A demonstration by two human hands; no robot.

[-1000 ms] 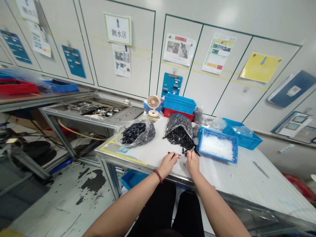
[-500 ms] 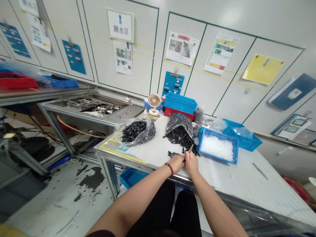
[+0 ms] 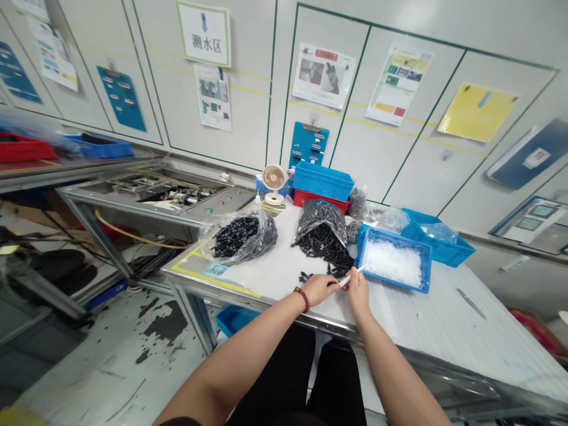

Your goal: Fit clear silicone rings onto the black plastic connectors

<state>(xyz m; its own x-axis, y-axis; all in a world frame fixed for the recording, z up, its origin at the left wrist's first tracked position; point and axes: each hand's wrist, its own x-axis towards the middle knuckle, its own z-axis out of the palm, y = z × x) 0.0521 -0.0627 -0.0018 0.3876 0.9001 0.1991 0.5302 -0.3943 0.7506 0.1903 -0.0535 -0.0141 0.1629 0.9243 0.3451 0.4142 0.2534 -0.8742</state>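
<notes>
White, slim tool (image 3: 344, 282) is gripped by the right hand (image 3: 358, 291), just left of the blue tray (image 3: 390, 285). Left hand (image 3: 320, 290), farther left, pinches a small dark piece (image 3: 332, 284). Fluffy white bits (image 3: 394, 263) fill the tray; beyond the hands, glossy black parts (image 3: 322, 241) spill from a crinkled clear bag (image 3: 320, 213).

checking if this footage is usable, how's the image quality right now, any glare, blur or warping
head view: bright, even light with a soft glare patch high on the wall panels; head view: wide-angle stretch toward the edges, the blue folder at right leaning and soft; head view: black parts readable as a pile, fine detail too small to tell
</notes>
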